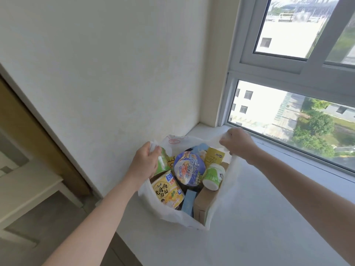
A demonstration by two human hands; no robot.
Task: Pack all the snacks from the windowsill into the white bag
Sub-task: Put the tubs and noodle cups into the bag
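Observation:
The white bag [222, 191] stands open on the windowsill [269, 217]. My left hand [145, 162] grips its left handle, and my right hand [237, 144] grips its right handle, holding the mouth wide. Inside lie a blue-lidded noodle bowl [189, 169], a yellow noodle cup [167, 191], a green and white bottle [213, 176], a yellow cup [214, 156], a brown cardboard box [203, 202], a blue box [188, 202] and a green cup [162, 163] partly hidden by my left hand.
A white wall [115, 73] rises at the bag's left. The window [297, 112] runs along the sill's far side. Below at the left are a pale table edge [28, 191] and a wooden door frame [32, 116].

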